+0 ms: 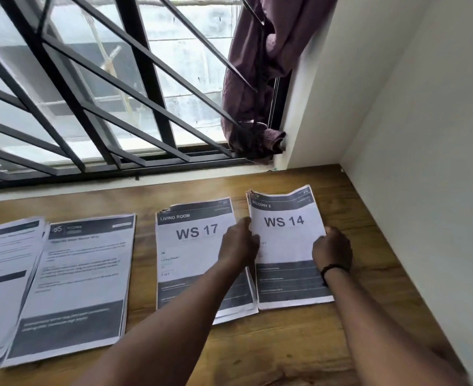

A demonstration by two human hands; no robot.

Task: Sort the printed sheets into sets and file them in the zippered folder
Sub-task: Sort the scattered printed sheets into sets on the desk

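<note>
On the wooden table (285, 344), at the two long edges of the WS 14 stack (285, 246), both hands are closed on the paper. The left hand (239, 246) holds the stack's left edge, its fingers curled toward the sheet and its thumb up near the top of that edge; part of this hand lies over the neighbouring stack. The right hand (331, 250) holds the stack's right edge about halfway down, fingers curled round the margin, with a dark band (332, 270) on the wrist. So each grip is narrow and closed on the paper, and the WS 14 stack lies directly between the two hands, its printed face up and its top corners lifted and curled. Whether its lower edge rests on the table or is raised off it, I cannot tell.

Just left of the WS 14 stack, touching or slightly under its left edge, lies the WS 17 stack (193, 252), headed "LIVING ROOM", flat on the table with the left forearm crossing its lower right corner. Further left of the WS 14 stack lies a stack of text sheets (74, 288) with a dark header and footer, and beyond that, at the frame's left edge, a fanned pile of sheets (4, 274). Behind the WS 14 stack a barred window (90, 93) runs along the table's back edge, with a purple cloth (257, 79) hanging at its right end. To the right of the WS 14 stack a white wall (424, 162) meets the table.
</note>
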